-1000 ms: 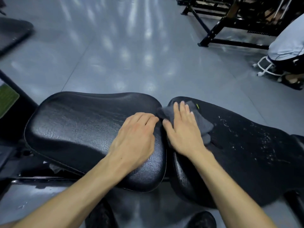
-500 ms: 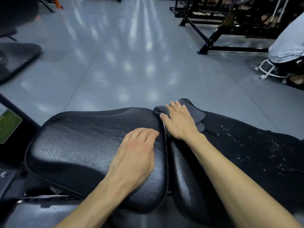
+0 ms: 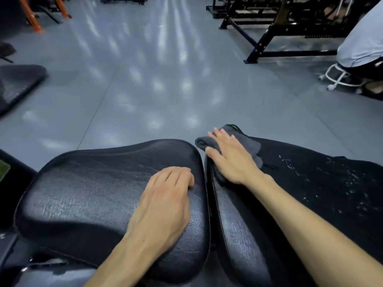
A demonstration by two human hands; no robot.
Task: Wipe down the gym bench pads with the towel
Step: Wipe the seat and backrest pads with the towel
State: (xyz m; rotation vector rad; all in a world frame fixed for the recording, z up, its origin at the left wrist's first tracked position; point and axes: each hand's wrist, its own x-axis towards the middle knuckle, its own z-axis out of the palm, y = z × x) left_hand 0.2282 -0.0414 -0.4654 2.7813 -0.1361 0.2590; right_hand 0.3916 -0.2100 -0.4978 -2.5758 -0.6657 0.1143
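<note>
The right hand (image 3: 232, 160) lies flat with fingers straight, pressing a grey towel (image 3: 242, 141) onto the far end of the right pad (image 3: 310, 183), by the gap between the pads. The left hand (image 3: 165, 204) rests palm down on the left pad (image 3: 93, 183), fingers loosely bent, holding nothing. White flecks mark the right pad. Grey floor (image 3: 145, 90) beyond.

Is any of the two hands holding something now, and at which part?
The right hand presses flat on the middle of the gray towel; no grip. The left hand rests on the seat pad, holding nothing.
</note>
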